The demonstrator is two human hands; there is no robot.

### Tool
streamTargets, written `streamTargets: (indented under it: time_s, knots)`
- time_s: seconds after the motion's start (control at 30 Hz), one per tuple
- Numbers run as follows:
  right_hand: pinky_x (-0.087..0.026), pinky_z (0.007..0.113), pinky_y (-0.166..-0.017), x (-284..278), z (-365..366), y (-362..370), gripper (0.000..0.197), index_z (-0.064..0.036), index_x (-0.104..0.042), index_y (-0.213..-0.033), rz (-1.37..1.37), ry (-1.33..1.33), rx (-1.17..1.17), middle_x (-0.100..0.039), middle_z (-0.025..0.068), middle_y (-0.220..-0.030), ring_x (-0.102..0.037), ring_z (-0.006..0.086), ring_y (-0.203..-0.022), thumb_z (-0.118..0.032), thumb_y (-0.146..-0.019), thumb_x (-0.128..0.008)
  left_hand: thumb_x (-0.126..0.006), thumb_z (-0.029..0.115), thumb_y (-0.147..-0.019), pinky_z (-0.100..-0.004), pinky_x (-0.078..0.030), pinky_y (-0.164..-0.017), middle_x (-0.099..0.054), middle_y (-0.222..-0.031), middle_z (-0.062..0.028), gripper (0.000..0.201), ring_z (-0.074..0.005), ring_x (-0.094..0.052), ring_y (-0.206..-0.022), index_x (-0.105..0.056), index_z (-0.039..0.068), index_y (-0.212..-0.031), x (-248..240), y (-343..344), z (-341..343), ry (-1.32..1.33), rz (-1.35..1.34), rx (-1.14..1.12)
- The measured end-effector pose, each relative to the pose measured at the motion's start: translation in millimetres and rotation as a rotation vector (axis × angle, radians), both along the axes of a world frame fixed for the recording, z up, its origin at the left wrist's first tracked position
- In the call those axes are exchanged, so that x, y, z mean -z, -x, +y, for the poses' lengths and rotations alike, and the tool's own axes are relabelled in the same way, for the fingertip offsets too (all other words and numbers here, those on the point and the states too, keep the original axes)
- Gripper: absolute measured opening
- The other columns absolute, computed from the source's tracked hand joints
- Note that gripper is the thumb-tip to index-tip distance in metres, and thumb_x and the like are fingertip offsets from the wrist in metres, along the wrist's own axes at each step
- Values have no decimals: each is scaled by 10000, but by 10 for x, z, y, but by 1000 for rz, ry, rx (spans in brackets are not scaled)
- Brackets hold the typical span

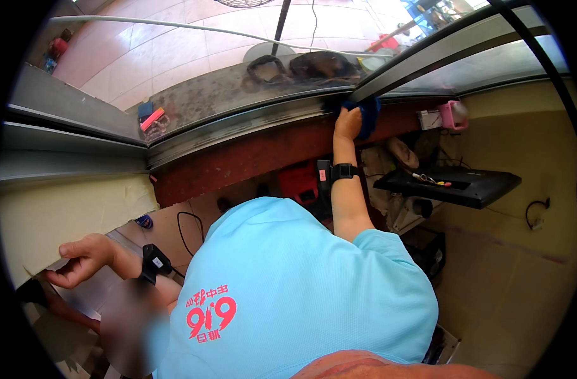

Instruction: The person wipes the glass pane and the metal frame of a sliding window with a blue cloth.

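My right hand (348, 122) is closed on a dark blue cloth (370, 119), pressed against the metal window track where an upright sash frame (399, 72) meets it. Part of the cloth bulges out to the right of the fingers, and its far side is hidden behind the hand. Down at the left, my left hand (85, 258) is open, thumb apart from the fingers, with its fingertips close to the lower edge of the cream wall (67, 221). Nothing shows in it. Each wrist carries a black strapped device.
Below the window track (238, 126) runs a dark red ledge (238, 148), with a pink container (453, 115) and a small white box (429, 119) at its right end. A flat black screen (449, 186) juts out at right. Black bags (320, 65) lie beyond the window.
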State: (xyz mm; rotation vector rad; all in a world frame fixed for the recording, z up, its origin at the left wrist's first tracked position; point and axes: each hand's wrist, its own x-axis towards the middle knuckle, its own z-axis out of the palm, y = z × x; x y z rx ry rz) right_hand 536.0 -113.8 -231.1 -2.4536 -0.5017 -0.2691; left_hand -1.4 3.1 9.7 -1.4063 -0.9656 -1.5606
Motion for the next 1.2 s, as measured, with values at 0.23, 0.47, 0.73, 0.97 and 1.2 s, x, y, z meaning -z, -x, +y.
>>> streamTargets:
  time_s: [0.23, 0.47, 0.73, 0.97, 1.2]
  knots:
    - [-433, 441, -855, 89, -56, -98, 400, 37, -597, -1041, -329, -136, -94, -623, 229, -1054, -571, 396, -993, -242, -777, -708, -504, 378, -952, -420, -422, -907, -408, -1153, -193, 523, -286, -496, -1015, -370, -68, -1192, 24, 35, 38, -44, -17, 18]
    - [-432, 428, -871, 169, -16, -109, 400, 22, -596, -1067, -320, -171, -18, -616, 217, -1082, -562, 390, -1019, -211, -766, -720, -483, 321, -970, -400, -434, -905, -395, -1212, -218, 471, -284, -494, -1060, -334, -56, -1210, 31, 55, 18, 28, 2, 29]
    - [-388, 419, -949, -493, -67, 168, 392, -12, -607, -1101, -430, -246, -210, -579, 196, -1171, -512, 368, -1113, -188, -770, -717, -462, 340, -976, -406, -419, -914, -373, -1236, -230, 466, -281, -474, -1081, -338, -42, -1211, 2, 63, -3, 31, 43, -3]
    - [-398, 442, -929, 16, 16, -61, 398, 29, -605, -1064, -136, -275, -2, -592, 221, -1130, -522, 388, -1085, -180, -752, -739, -464, 330, -976, -401, -412, -901, -379, -1225, -211, 463, -263, -471, -1048, -338, -33, -1235, -26, 53, 13, 22, 70, -45]
    - [-375, 432, -968, -421, 60, 161, 511, 44, -578, -1142, -261, -278, -80, -581, 236, -1170, -517, 394, -1111, -245, -756, -746, -470, 301, -973, -427, -401, -946, -392, -1255, -234, 454, -291, -463, -1119, -335, -36, -1246, 8, 92, -77, 46, 30, -17]
